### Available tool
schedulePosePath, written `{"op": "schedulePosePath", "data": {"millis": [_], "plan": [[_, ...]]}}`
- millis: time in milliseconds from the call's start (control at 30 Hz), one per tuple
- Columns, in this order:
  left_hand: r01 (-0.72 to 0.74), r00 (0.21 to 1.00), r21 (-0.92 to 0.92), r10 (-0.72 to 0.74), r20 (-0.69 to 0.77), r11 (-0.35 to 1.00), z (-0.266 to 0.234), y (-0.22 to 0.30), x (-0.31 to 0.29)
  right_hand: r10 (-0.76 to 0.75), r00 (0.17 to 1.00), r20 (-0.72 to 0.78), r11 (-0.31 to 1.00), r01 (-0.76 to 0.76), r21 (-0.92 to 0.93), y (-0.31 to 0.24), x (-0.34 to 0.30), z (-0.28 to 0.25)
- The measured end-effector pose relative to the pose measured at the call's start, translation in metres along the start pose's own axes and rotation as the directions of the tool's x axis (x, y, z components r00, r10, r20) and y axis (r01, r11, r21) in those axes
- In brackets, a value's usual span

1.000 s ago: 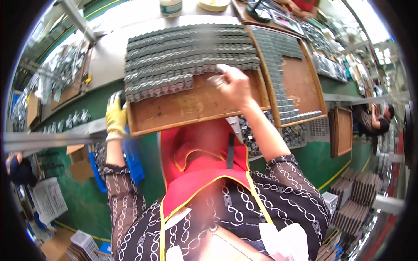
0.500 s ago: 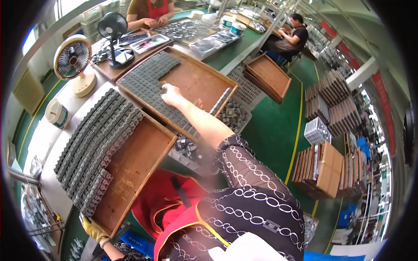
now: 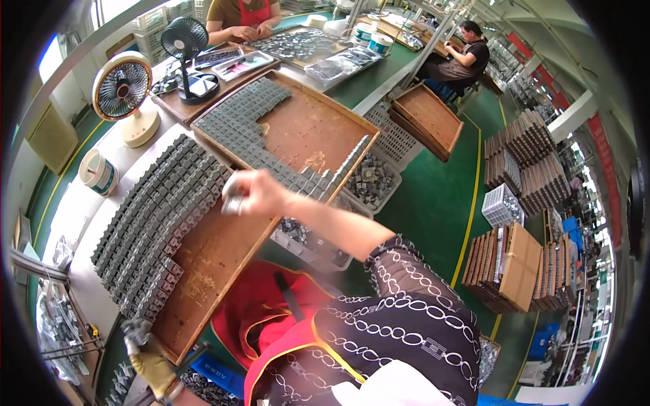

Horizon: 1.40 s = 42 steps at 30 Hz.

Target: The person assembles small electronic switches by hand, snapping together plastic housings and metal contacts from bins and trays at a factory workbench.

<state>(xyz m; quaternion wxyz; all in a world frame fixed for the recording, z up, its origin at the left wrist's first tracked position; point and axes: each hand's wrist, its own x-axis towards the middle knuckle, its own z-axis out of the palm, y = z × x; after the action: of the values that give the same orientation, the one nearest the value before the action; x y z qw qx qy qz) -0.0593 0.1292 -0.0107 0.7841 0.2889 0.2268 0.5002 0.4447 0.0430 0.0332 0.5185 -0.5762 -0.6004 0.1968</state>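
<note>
My bare right hand (image 3: 261, 192) is closed on a small grey metal part (image 3: 232, 201), blurred by motion, above the upper right edge of the nearer wooden tray (image 3: 220, 274). Rows of grey metal parts (image 3: 159, 220) fill the left side of that tray; bare wood shows on its right. In a yellow glove, my left hand (image 3: 154, 371) grips another grey metal part (image 3: 138, 333) beside the tray's bottom corner. A farther wooden tray (image 3: 318, 132) holds similar rows (image 3: 237, 120) along its left and lower sides.
Two fans (image 3: 123, 88) and a white tub (image 3: 97, 172) stand on the bench. Crates of loose metal parts (image 3: 371, 179) sit below the trays. Co-workers (image 3: 245, 24) work beyond the bench. Stacked trays (image 3: 504, 267) line the floor at right.
My right hand has moved from the farther tray towards me to the nearer one, with a metal part now showing in it. My left hand has shifted slightly down, away from the tray's corner.
</note>
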Motion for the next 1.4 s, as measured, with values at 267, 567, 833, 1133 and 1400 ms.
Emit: {"op": "schedulePosePath", "data": {"millis": [267,567,833,1133,1400], "plan": [[0.337,0.941,0.304,-0.324,-0.093,0.891,0.117,-0.123,-0.058,0.067,0.887,0.456,0.845,-0.293,0.446,-0.061,-0.083,0.119],[0.57,0.814,0.246,-0.579,-0.043,0.784,0.1,-0.136,-0.057,0.294,0.756,0.584,0.776,-0.546,0.316,-0.038,-0.106,0.108],[0.609,0.783,0.383,-0.605,-0.147,0.695,0.109,-0.106,-0.073,0.241,0.777,0.582,0.763,-0.522,0.381,-0.039,-0.117,0.125],[0.781,0.62,0.103,-0.784,-0.019,0.616,0.087,-0.121,-0.074,0.455,0.559,0.693,0.423,-0.82,0.384,-0.033,-0.124,0.127],[0.625,0.717,0.356,-0.691,0.088,0.694,0.085,-0.106,-0.084,0.265,0.481,0.836,0.574,-0.775,0.264,-0.051,-0.128,0.123]]}}
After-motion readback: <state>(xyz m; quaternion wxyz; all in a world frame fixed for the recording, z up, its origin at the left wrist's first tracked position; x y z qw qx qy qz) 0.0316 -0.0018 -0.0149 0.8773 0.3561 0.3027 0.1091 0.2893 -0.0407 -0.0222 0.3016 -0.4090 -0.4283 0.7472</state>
